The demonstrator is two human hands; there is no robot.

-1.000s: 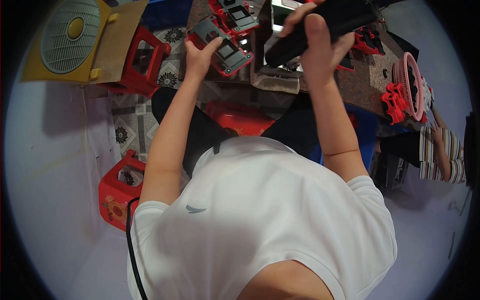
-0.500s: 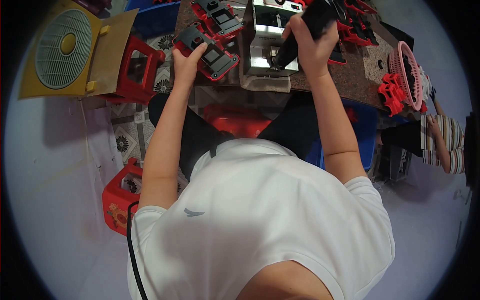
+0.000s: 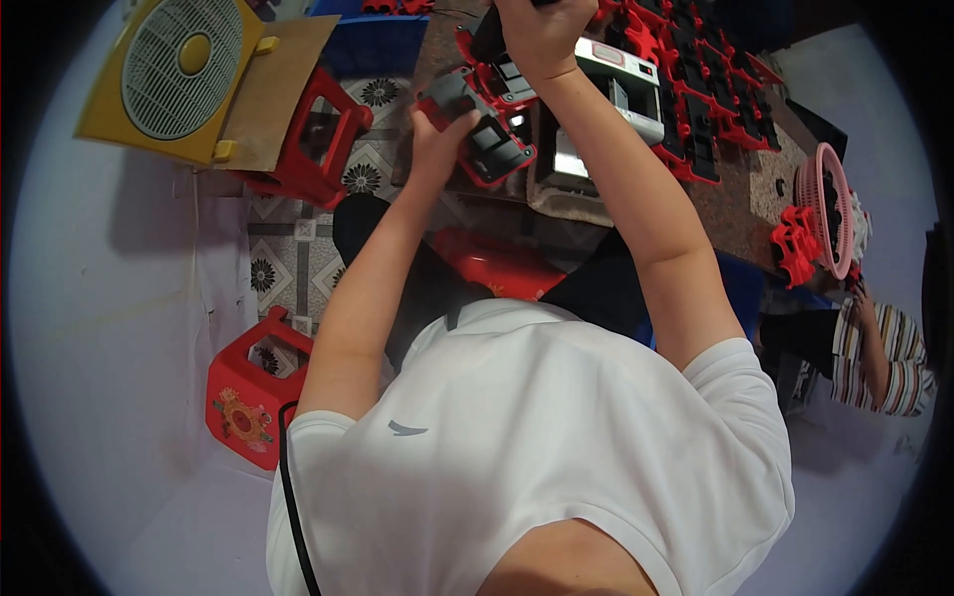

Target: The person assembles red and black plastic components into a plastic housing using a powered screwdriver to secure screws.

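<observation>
My left hand (image 3: 442,139) grips the near end of a black-and-red plastic housing (image 3: 494,149) at the table's front edge, thumb on top. Beyond it lies another black-and-red housing (image 3: 512,81). My right hand (image 3: 549,35) is closed at the top edge of the view, wrapped round a black electric screwdriver (image 3: 487,42) that is mostly hidden by the hand and cut off by the view's edge. Under my right forearm stands a white and metal box-shaped machine (image 3: 631,99), partly covered by the arm.
Rows of red and black plastic parts (image 3: 696,79) fill the table's right side. Further right are a pink basket (image 3: 833,214) and red parts (image 3: 795,248). Left stand a yellow fan (image 3: 184,74), red stools (image 3: 248,392) and a blue bin (image 3: 373,45). A person in stripes (image 3: 884,358) is at right.
My right hand has moved the screwdriver from the box-shaped machine leftward, toward the housings. My left hand still grips the near housing. The whole view has shifted somewhat.
</observation>
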